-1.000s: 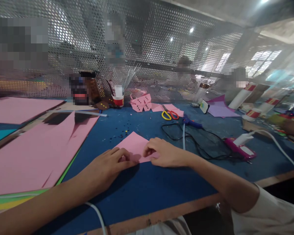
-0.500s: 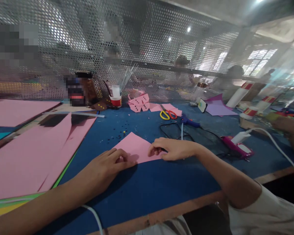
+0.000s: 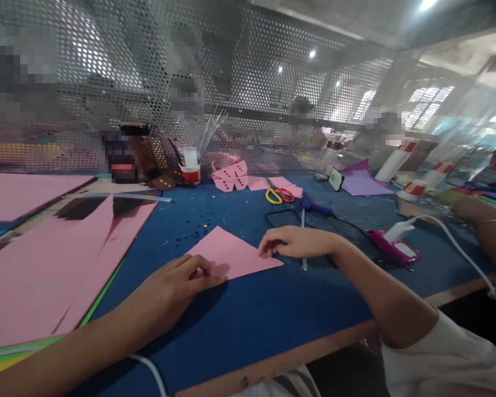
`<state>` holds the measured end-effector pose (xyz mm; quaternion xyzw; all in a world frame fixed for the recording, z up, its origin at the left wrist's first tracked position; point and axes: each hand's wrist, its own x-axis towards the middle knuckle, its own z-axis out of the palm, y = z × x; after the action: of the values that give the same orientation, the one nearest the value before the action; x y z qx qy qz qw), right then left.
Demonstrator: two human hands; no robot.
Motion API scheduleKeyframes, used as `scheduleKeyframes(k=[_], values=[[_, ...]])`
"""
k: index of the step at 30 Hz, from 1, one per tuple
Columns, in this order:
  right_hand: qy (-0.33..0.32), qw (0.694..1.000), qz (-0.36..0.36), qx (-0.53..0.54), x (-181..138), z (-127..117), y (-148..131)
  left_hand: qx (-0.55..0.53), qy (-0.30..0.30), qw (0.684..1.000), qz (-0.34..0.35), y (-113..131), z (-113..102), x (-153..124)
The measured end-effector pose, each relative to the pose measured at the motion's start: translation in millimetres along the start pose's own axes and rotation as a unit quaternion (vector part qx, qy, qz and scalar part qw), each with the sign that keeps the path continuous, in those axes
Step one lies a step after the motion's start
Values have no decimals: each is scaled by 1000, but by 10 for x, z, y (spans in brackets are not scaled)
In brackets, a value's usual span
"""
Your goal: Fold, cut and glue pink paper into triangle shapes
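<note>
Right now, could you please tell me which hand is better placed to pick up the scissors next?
Probably the right hand: it lies closer to the scissors, whose handles face this way. The left hand is farther off, resting on the pink sheet.

Beyond the grip, we see scissors (image 3: 279, 194) with one yellow and one red handle, near dotted pink cut-outs (image 3: 230, 177); behind these rises a perforated screen (image 3: 252, 82). Beyond and left of the grip, we note a red-and-white cup (image 3: 190, 175). Beyond and right of the grip, we find a blue glue gun (image 3: 319, 208), a magenta block (image 3: 391, 252) bearing a white plug (image 3: 399, 231) and, farther away, purple sheets (image 3: 366, 183).
</note>
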<state>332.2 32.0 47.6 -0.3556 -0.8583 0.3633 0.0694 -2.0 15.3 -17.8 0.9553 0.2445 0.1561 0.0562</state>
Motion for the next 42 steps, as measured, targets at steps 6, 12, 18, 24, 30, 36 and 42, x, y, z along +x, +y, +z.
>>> scheduleKeyframes(k=[6, 12, 18, 24, 30, 36, 42], values=[[122, 992, -21, -2, 188, 303, -188, -77, 18, 997, -22, 50, -34, 36], [122, 990, -28, -56, 319, 511, -170, -138, 12, 983, -119, 91, -60, 66], [134, 986, -29, -93, 320, 550, -184, -118, 18, 976, -181, 195, -84, 174], [164, 977, -23, -133, 360, 638, -165, -64, 30, 977, -199, 244, -55, 262], [160, 980, -22, -119, 351, 630, -166, -11, 23, 977, -214, 267, -23, 288], [162, 979, -29, -116, 339, 634, -159, 2, 32, 974, -224, 284, -2, 306], [166, 979, -29, -118, 349, 645, -142, 7, 34, 974, -223, 287, -3, 306]])
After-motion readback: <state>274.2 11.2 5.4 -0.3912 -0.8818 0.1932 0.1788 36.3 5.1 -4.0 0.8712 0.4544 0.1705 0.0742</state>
